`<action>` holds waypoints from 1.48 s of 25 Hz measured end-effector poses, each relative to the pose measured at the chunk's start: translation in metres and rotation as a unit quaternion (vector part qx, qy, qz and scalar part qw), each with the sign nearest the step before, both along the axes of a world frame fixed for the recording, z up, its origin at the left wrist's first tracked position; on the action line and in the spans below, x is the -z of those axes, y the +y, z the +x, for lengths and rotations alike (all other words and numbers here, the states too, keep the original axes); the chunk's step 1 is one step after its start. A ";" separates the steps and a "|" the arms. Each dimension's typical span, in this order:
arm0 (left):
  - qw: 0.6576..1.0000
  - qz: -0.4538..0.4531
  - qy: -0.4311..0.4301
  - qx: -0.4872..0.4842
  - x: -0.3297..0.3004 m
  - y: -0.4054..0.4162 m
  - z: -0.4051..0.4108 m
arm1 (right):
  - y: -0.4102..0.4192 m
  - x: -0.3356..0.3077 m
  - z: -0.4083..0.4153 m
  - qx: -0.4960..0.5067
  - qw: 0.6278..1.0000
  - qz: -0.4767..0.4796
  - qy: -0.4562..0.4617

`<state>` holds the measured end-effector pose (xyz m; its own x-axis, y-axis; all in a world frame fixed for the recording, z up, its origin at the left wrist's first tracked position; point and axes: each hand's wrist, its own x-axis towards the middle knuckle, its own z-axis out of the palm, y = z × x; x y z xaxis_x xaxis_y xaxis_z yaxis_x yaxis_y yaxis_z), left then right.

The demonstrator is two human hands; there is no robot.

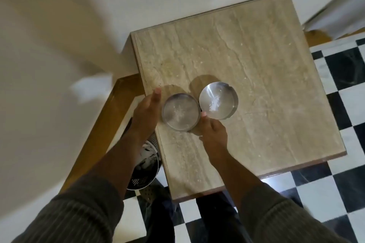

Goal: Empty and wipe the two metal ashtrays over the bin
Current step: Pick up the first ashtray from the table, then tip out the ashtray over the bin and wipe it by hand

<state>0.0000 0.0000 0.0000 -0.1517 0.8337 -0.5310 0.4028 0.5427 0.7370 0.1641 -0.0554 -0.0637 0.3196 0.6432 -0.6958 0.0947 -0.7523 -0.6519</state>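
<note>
Seen from above, a person stands at a small square stone-topped desk [246,61] on a black-and-white checkered floor [339,124]. Two round metal ashtrays sit side by side near the desk's front left edge, almost touching each other. The left ashtray [180,112] holds a scatter of pale ash in its middle, and the right ashtray [218,100] shows a small streak of ash too, so neither looks emptied or wiped yet. The left hand [145,113] is spread open just beside the left ashtray, its fingers [157,92] straight and close to the rim without closing on it; whether the palm touches the rim cannot be told. The right hand [213,132] reaches up from below, its fingers loosely curled, with a fingertip in the gap where the two ashtrays nearly meet; it holds nothing. A round metal bin [143,165] with a perforated wall stands on the floor to the left of the desk, partly hidden under the left forearm, with some rubbish inside. No cloth or tissue shows in either hand. Judging by this, the task is at its very start: both ashtrays still need lifting, tipping over the bin, and wiping.
</note>
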 end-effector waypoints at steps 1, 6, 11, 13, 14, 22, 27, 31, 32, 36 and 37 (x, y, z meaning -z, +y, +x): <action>1.000 -0.002 -0.001 0.001 0.008 0.006 0.002 | 0.003 0.004 -0.004 0.003 1.000 0.002 0.005; 0.996 -0.070 -0.061 0.010 0.046 0.012 0.014 | 0.011 0.026 -0.025 0.036 0.999 0.009 0.027; 0.986 -0.112 -0.120 -0.036 0.053 -0.027 -0.023 | 0.001 0.025 -0.043 -0.010 0.999 -0.029 -0.012; 0.981 -0.135 -0.118 -0.072 0.050 -0.046 -0.046 | -0.008 0.019 -0.057 -0.062 0.997 -0.049 -0.006; 0.975 -0.152 -0.120 -0.107 0.048 -0.056 -0.058 | -0.014 0.018 -0.066 -0.087 0.995 -0.055 0.003; 0.925 -0.247 -0.151 -0.244 0.055 -0.142 -0.150 | -0.053 0.025 -0.138 -0.247 0.955 -0.123 0.109; 0.907 -0.279 -0.201 -0.243 0.084 -0.169 -0.205 | -0.063 0.040 -0.167 -0.361 0.908 -0.145 0.154; 0.911 -0.339 -0.225 -0.059 0.109 -0.169 -0.234 | -0.066 0.063 -0.175 -0.559 0.829 0.003 0.015; 0.906 -0.356 -0.227 -0.017 0.115 -0.164 -0.238 | -0.068 0.068 -0.177 -0.594 0.803 0.048 -0.007; 0.885 -0.389 -0.207 0.148 0.147 -0.146 -0.239 | -0.069 0.086 -0.180 -0.690 0.689 0.215 -0.058; 0.885 -0.384 -0.196 0.176 0.156 -0.144 -0.236 | -0.068 0.088 -0.182 -0.706 0.662 0.244 -0.069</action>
